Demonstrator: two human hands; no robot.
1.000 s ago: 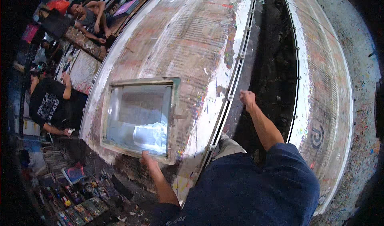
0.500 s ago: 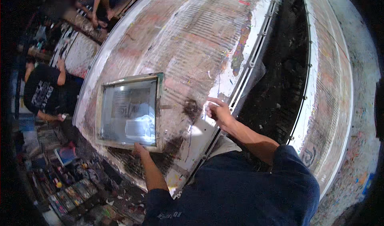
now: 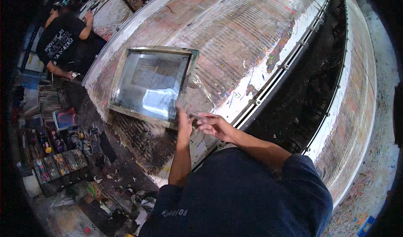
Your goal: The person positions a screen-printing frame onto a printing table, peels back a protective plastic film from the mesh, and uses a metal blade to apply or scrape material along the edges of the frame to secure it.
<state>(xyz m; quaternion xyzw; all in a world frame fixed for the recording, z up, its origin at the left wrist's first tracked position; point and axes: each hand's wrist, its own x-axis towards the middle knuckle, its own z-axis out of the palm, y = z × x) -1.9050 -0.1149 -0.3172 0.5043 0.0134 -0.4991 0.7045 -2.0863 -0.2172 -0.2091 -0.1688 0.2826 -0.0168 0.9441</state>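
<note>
A framed screen (image 3: pixel 149 86), with a greyish translucent panel and a pale reflection, lies on the long stained table (image 3: pixel 233 44). My left hand (image 3: pixel 183 121) is at the screen's lower right corner, its fingers smeared by motion. Just right of it, my right hand (image 3: pixel 212 127) has curled fingers round something thin and pale that is too blurred to name. Both hands are close together over the table's near part.
Another person (image 3: pixel 63 42) in a dark printed shirt works at a side bench (image 3: pixel 107 12) on the left. Ink containers and clutter (image 3: pixel 58 165) lie lower left. A second long table (image 3: pixel 357 94) runs along the right, across a dark gap (image 3: pixel 289 102) beside a bolted rail.
My right hand has moved left from the rail to beside my left hand, which has left the frame's bottom edge. The view has shifted, and the seated person has mostly left it.
</note>
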